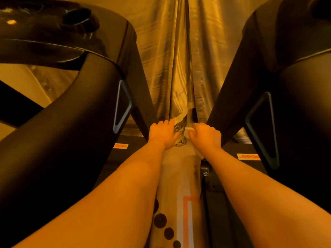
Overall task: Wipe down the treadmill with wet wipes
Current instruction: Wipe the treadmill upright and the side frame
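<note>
A: Hands first. How are they held?

B: Both are stretched forward, close together but not touching. The left hand is curled round a shiny, crumpled wipes packet, which is gripped from its left side. The right hand is closed, and a white wet wipe is pinched between its thumb and fingers, just beside the packet's right edge.

A: What is seen inside the packet?

B: Its inside is hidden by the crumpled foil. Only the one wipe at its right edge can be made out, and it cannot be told whether that wipe is clear of the opening.

A: Where is the machine to be wiped?

B: Two dark machines are seen. The left treadmill is well to the left of the left hand, and the right treadmill is to the right of the right hand. Neither is touched by the wipe.

A: Any other holders?

B: A round cup recess is set in the left machine's console, far up and left of the hands. Its contents cannot be made out in the dark.

A: And around the hands?

B: A striped curtain hangs beyond them, and a pale floor strip lies beneath the forearms.
</note>
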Demonstrator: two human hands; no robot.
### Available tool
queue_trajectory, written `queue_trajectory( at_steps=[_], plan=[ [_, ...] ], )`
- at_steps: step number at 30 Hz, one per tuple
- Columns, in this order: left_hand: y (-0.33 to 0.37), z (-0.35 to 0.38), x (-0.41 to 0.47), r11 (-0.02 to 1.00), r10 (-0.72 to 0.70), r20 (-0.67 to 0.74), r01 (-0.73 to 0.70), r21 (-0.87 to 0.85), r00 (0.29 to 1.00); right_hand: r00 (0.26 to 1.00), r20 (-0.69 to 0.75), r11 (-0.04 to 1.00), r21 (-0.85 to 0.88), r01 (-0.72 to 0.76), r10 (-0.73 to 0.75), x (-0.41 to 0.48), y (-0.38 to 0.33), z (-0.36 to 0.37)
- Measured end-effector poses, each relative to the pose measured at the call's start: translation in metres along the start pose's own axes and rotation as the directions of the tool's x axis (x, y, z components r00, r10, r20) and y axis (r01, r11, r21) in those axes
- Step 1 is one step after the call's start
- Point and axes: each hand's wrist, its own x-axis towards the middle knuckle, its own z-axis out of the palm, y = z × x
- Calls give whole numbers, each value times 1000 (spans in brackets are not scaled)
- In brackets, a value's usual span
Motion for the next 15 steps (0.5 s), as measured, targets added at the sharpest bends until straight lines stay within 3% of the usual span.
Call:
queue_trajectory(
  at_steps=[15],
  plan=[
    [-40,61,190,998,57,-27,-57,-19,998,995,92,999,30,-34,31,195,20,88]
  ],
)
